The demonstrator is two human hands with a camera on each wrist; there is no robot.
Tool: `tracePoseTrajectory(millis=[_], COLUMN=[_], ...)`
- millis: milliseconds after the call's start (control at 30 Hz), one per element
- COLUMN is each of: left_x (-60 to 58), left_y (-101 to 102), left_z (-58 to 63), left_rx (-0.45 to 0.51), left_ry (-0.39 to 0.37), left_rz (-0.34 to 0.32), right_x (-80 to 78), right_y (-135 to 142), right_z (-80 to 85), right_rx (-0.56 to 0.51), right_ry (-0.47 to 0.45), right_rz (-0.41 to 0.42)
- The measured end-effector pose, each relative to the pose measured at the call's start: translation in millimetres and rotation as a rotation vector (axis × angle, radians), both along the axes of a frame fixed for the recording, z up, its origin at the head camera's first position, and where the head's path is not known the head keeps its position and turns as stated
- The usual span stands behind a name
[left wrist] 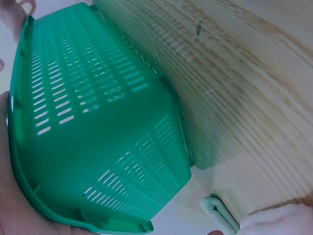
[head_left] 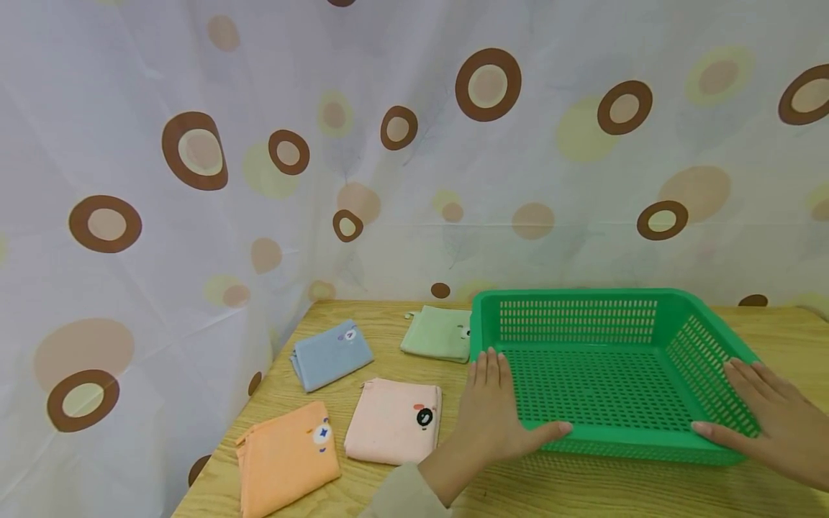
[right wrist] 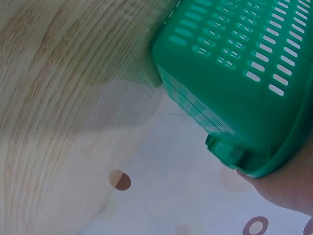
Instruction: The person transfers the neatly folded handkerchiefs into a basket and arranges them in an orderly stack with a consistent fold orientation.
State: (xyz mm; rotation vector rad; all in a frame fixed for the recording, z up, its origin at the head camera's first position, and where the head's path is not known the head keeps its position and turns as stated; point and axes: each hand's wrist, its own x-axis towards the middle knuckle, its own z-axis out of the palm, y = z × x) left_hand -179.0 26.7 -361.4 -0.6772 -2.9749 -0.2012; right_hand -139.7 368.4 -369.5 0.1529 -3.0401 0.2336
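Sleeve nearest, bottom centre; left hand reaches from it to green basket, right of frame on wooden surface. Left fingers straight along left rim, thumb spread over near rim, nothing clenched. Right hand, right edge, mirrors it: fingers extended at right rim, thumb at near rim. Hands at both near corners, probably for even, steady control. Orange cloth, pink cloth, blue cloth left of basket, folded, spaced apart, likely for easy reach; pale green cloth partly hidden behind basket.
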Motion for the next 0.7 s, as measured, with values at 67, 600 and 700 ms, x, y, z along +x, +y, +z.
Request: tracePoseTrajectory(millis=[67, 600, 700], left_x=[0.6, 4.7, 5.9], left_y=[-0.9, -8.3, -9.6], left_z=[0.2, -0.3, 0.4], left_rx=[0.001, 0.029, 0.034], left_ry=[-0.002, 0.009, -0.003], left_rz=[-0.002, -0.012, -0.011], right_x=[1.3, 4.1, 4.6], right_y=[-1.2, -5.3, -5.8], right_z=[0.3, -2.3, -3.1], right_rx=[0.0, 0.003, 0.008], right_ry=[-0.002, -0.01, -0.009], right_rz=[0.001, -0.009, -0.007])
